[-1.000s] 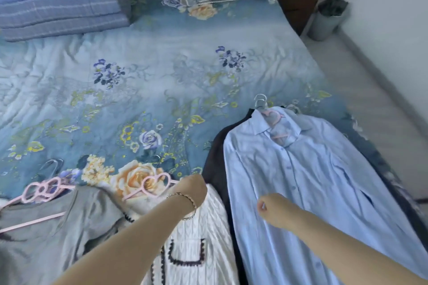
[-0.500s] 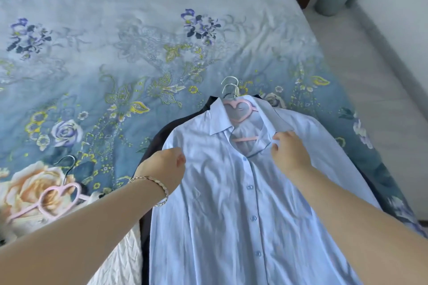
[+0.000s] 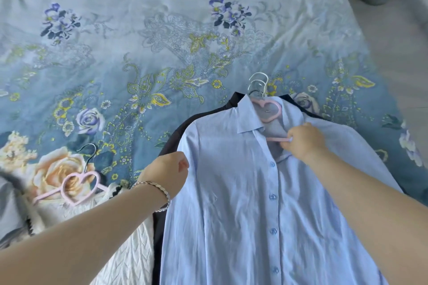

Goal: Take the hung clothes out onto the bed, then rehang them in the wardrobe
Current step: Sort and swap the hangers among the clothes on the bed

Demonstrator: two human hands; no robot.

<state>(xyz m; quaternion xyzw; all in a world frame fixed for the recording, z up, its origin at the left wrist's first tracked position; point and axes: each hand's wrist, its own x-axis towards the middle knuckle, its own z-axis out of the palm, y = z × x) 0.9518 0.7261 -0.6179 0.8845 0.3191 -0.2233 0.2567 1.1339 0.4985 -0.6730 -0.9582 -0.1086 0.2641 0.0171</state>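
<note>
Shirt (image 3: 243, 192) lies flat beneath right hand (image 3: 303, 143), which pinches its pink hanger (image 3: 276, 139).

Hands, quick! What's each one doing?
Left hand: curled at the shoulder of the blue shirt; grip cannot be told.
Right hand: closed, pinching the bar of the pink hanger.

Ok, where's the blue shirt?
In the head view, the blue shirt lies right of centre on the floral bedspread, atop a dark garment, beside the white knit top.
</note>
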